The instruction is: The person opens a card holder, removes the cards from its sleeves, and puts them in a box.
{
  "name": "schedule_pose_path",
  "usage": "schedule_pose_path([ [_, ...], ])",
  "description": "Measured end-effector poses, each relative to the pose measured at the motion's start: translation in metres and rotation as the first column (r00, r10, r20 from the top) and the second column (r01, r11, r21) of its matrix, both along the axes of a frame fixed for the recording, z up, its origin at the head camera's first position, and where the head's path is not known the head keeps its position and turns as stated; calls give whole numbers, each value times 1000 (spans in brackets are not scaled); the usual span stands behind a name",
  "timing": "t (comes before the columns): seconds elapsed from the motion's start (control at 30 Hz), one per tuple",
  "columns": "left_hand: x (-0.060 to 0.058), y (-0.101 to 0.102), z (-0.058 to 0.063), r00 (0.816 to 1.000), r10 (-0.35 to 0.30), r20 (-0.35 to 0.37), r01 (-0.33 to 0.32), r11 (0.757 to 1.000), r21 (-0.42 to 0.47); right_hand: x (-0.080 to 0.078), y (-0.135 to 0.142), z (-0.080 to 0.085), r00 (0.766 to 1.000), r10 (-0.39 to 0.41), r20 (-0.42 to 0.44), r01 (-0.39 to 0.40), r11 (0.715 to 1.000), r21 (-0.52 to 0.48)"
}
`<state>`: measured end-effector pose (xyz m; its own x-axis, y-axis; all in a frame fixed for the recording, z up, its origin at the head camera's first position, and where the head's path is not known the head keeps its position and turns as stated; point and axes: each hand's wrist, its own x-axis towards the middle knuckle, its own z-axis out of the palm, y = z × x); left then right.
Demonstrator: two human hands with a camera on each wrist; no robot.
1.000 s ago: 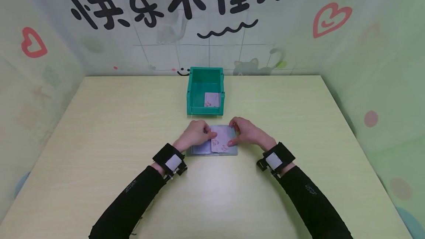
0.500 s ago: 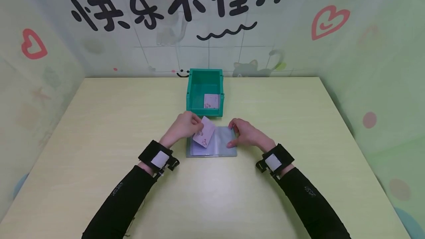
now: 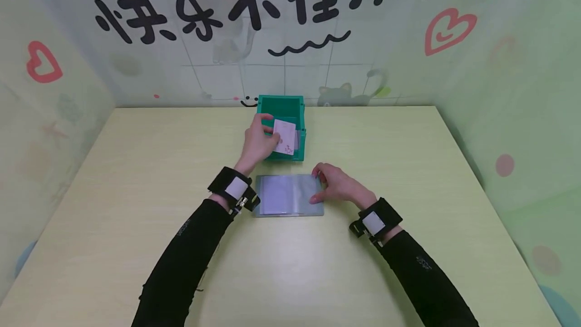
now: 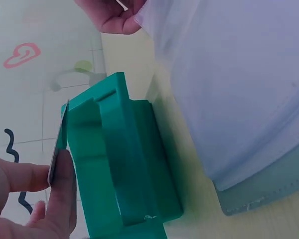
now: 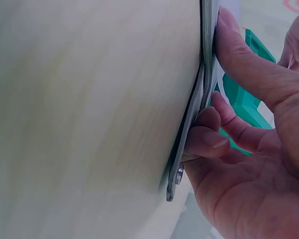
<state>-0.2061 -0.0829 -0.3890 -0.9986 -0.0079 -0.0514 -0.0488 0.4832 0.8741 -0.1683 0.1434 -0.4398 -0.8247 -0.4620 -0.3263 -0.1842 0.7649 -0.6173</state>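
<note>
In the head view my left hand (image 3: 258, 141) pinches a small pink card (image 3: 284, 138) with a floral print. That card is held over the front of the green bin (image 3: 282, 101), with another pink card (image 3: 297, 140) partly visible inside. The left wrist view shows the held card (image 4: 58, 147) nearly edge-on between thumb and fingers. An open card album (image 3: 278, 195) with clear sleeves lies in front of the bin. At its right edge, my right hand (image 3: 338, 184) pinches the pages, thumb above and fingers beneath, as the right wrist view shows.
The bin stands near the back edge of a pale wooden table (image 3: 136, 206). Printed wall panels (image 3: 227, 79) rise behind and at both sides. A metal snap (image 5: 179, 173) sits on a strap at the album's edge.
My left hand has lifted the pink card off the album and carried it forward to the bin. The right hand has stayed at the album's right edge.
</note>
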Motion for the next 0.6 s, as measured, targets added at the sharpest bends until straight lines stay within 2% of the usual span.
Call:
schedule_pose_path([
  [0.1,-8,9,-5,996,46,-70,-48,998,-32,-1,0,-1,1000,1,1,-1,1000,1],
  [0.23,-14,16,-12,989,48,-137,-59,996,-73,-2,1,-2,1000,6,-2,-6,1000,-2],
  [0.37,-16,20,-21,988,-1,-157,-25,986,-163,-2,1,-2,1000,11,-5,-11,1000,-11],
  [0.47,-16,21,-28,986,-57,-156,17,969,-246,-1,1,-1,1000,17,-10,-17,1000,-15],
  [0.6,-15,24,-34,985,-122,-125,81,953,-292,-1,1,-1,1000,11,-13,-11,1000,-16],
])
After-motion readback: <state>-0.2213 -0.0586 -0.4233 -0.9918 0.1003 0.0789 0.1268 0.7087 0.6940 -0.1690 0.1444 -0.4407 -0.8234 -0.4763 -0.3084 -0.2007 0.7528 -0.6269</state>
